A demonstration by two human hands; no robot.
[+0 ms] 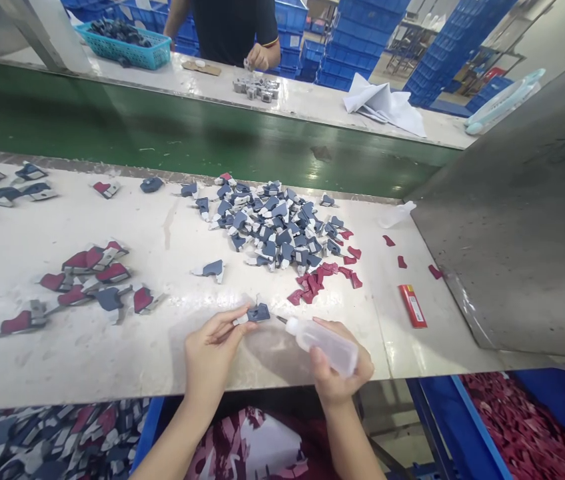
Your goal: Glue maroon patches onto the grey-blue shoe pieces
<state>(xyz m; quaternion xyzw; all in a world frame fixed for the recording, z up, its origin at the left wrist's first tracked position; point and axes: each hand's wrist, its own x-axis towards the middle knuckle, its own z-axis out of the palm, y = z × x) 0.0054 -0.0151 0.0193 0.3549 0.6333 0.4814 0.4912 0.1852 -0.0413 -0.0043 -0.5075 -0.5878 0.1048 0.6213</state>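
Between its thumb and fingers, my left hand (pixel 216 347) pinches a small blue and grey plastic part (pixel 258 312) just above the table. My right hand (pixel 338 373) is wrapped round a translucent squeeze bottle (pixel 330 345). The bottle's thin dark nozzle points left at the part, with a small gap between them. Beyond the hands lies a heap of similar blue and grey parts (pixel 277 223). Against its near right edge is a pile of flat maroon pieces (pixel 312 283). One loose blue and grey part (pixel 211 269) rests left of the heap.
On the left lies a group of parts with maroon faces (pixel 95 263). A red box (pixel 413 307) sits at the right, near a metal panel (pixel 522 220). Blue bins below hold parts and maroon pieces (pixel 527 427). Across the green conveyor (pixel 187 133), another person handles grey parts (pixel 257 89).
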